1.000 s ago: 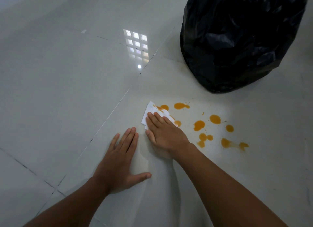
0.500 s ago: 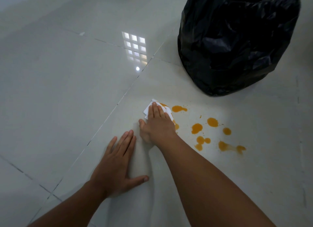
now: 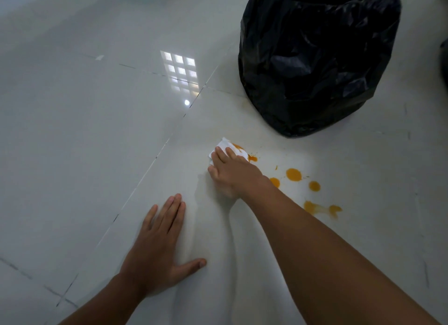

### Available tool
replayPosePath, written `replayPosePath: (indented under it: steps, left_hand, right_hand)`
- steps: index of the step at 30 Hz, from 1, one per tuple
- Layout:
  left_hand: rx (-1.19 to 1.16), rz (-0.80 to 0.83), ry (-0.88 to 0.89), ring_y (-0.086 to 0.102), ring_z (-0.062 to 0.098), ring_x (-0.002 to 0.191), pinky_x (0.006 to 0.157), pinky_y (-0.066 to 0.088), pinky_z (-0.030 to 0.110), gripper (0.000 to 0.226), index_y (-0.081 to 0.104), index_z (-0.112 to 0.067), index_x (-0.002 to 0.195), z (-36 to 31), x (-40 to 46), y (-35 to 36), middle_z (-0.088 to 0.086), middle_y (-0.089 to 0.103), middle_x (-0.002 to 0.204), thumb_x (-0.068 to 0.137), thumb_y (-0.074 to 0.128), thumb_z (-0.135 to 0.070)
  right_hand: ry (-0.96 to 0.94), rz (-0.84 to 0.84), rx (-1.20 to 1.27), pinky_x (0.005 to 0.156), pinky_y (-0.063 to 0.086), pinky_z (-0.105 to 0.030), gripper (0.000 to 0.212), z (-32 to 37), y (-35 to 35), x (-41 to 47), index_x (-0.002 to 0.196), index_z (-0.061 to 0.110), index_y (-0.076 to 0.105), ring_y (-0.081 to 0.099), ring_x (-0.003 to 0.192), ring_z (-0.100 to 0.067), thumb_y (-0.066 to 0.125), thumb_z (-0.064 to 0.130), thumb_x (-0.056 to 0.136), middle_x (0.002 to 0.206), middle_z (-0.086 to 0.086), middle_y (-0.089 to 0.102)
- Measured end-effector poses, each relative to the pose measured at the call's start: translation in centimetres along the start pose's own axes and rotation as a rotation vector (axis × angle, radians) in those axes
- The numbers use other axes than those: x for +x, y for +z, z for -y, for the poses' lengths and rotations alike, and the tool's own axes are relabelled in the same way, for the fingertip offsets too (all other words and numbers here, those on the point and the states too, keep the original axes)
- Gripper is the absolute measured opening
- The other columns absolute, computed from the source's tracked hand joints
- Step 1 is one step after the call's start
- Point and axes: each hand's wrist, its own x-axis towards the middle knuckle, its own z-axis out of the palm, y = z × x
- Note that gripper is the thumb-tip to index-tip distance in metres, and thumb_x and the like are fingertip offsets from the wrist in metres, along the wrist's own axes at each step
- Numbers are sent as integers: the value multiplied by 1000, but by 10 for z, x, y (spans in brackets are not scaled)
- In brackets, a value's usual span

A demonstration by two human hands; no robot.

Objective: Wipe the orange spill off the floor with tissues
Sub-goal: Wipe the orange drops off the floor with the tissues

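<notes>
The right hand point(image 3: 234, 173) presses a tissue point(image 3: 226, 146) flat-fingered onto the orange spill point(image 3: 293, 174); the left hand point(image 3: 158, 247) rests open on the floor point(image 3: 72, 130).

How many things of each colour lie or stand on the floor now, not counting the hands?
Orange: 6 spill patches in view; the right hand may hide more.
White: 1 tissue.
Black: 1 bin bag.
Total: 8.

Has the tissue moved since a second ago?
Yes. The tissue, under the right hand, has slid away from the person, toward the black bin bag, over the farthest orange spots.
</notes>
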Motion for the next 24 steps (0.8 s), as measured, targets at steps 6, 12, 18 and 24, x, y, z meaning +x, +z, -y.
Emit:
replayPosePath:
  steps: [6,12,18,24]
  left_hand:
    - [-5,-18,8,13,26,155,120,19,53,115,26,-2,155,2,0,4,11,15,167,78,48,-85]
    - [6,-14,15,15,26,155,120,18,51,114,25,-2,155,2,0,5,11,16,167,79,48,-84]
    - [16,-11,25,17,27,154,121,16,51,113,26,-1,155,2,0,3,13,18,166,80,47,-82]
    - [20,-16,33,21,29,153,120,18,51,111,28,1,154,0,-1,1,15,22,165,80,46,-81]
  right_hand:
    - [5,-6,-166,122,4,-44,55,-23,-11,6,154,19,14,4,151,-16,11,38,103,164,7,8]
    - [171,1,-188,121,-7,-47,59,-49,-15,0,156,20,0,-6,151,-12,9,40,101,165,6,-6]
    - [408,-18,-117,121,-7,-48,65,-85,-21,-21,156,16,-5,-9,151,-16,11,44,99,165,1,-11]
    - [530,-46,22,123,0,-46,67,-100,-19,-46,155,12,-4,-5,151,-21,13,43,98,165,-4,-9]
